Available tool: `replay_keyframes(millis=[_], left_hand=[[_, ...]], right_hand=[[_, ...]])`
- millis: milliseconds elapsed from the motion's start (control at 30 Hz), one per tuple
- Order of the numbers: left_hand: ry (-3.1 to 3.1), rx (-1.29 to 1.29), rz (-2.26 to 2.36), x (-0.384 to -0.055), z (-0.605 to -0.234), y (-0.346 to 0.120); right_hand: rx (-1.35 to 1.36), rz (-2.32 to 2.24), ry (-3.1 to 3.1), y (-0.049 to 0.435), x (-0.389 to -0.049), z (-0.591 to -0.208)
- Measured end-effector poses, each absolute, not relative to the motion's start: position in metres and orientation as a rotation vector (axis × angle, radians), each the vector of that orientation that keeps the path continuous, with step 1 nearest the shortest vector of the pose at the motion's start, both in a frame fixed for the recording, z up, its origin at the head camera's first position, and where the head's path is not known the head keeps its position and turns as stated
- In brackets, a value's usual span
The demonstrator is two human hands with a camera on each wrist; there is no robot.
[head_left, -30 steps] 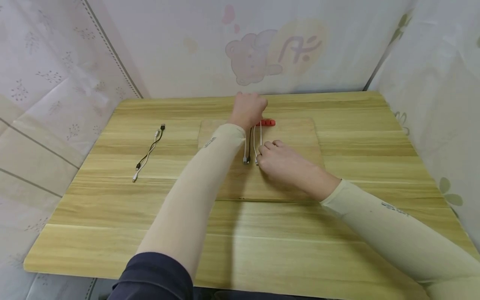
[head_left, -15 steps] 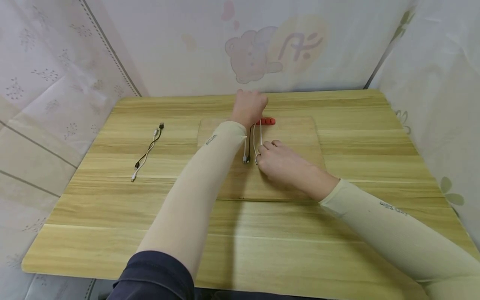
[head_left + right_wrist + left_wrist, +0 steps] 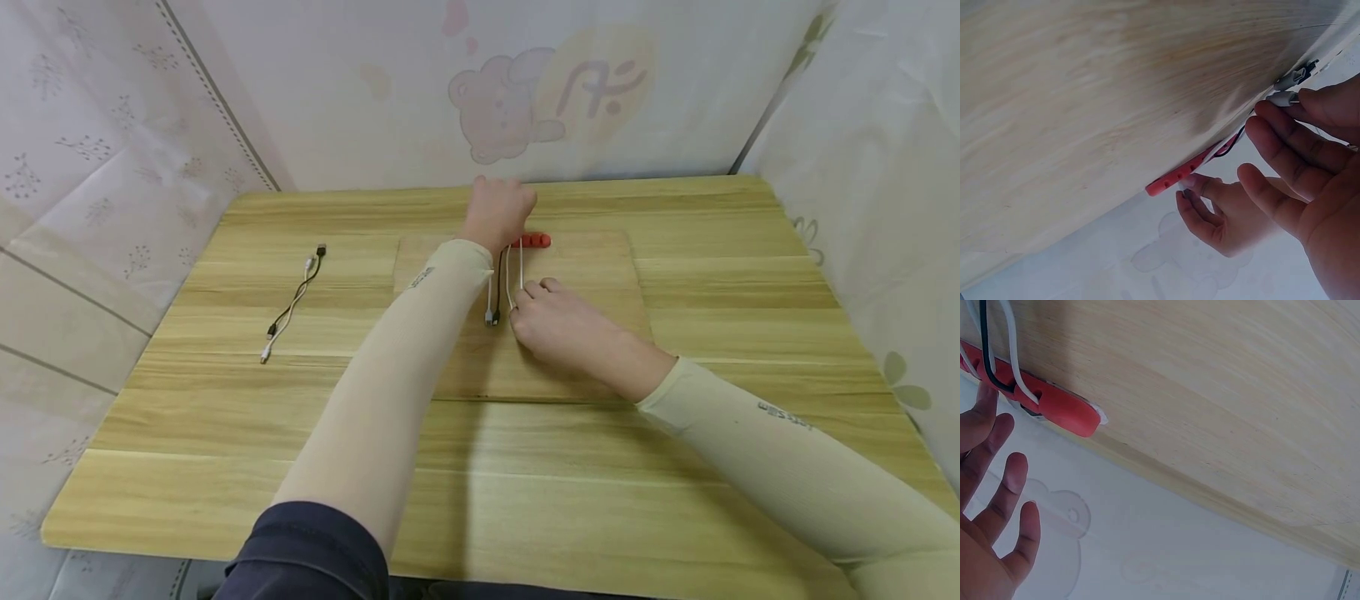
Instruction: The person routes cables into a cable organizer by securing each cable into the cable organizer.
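Hands at work: the right hand (image 3: 558, 323) pinches a white plug (image 3: 1281, 99); the left hand (image 3: 500, 212) grips a cable end at the red cable holder (image 3: 537, 240), near the right hand's twelve o'clock. Beside it, pale and black cables (image 3: 496, 317) appear seated. Seemingly left: unfilled slots toward three o'clock, two loose cables (image 3: 302, 289) at nine.

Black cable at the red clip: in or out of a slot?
In. The left wrist view shows the black cable bending into a slot of the red clip.
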State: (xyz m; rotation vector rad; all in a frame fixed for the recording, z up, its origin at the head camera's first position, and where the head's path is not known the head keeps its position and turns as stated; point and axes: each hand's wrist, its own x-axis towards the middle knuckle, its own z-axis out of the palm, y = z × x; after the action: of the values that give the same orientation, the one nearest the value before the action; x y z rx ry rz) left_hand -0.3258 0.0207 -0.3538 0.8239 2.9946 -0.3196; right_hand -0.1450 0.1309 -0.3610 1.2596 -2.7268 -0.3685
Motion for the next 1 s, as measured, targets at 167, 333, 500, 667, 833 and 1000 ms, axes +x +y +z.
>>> replay_keyframes(millis=[167,333,500,667,833,1000], left_hand=[[3.007,0.837,-0.313,-0.3269,-0.3552,0.0207],[3.026,0.857,-0.296,-0.3263,-0.3563,0.0201],[3.012,0.843,-0.291,-0.3261,-0.3552,0.0196],[2.992,0.838,-0.298,-0.3265,-0.3541,0.0196],[2.983,0.829,-0.306,-0.327,-0.3533,0.0202],[2.989,0.826,-0.315,-0.3265,-0.3525,0.021]], right_hand=[[1.255,-0.367,-2.704,0.1305,-0.145,-0.3616],[1.252,-0.371,-2.69,0.1301,-0.1445,-0.3613],[1.251,-0.365,-2.685,0.1303,-0.1443,-0.3614],[1.253,-0.368,-2.686,0.1306,-0.1447,-0.3623],[1.254,-0.366,-2.691,0.1301,-0.145,-0.3624],[1.253,-0.355,-2.702,0.1298,-0.1457,-0.363]])
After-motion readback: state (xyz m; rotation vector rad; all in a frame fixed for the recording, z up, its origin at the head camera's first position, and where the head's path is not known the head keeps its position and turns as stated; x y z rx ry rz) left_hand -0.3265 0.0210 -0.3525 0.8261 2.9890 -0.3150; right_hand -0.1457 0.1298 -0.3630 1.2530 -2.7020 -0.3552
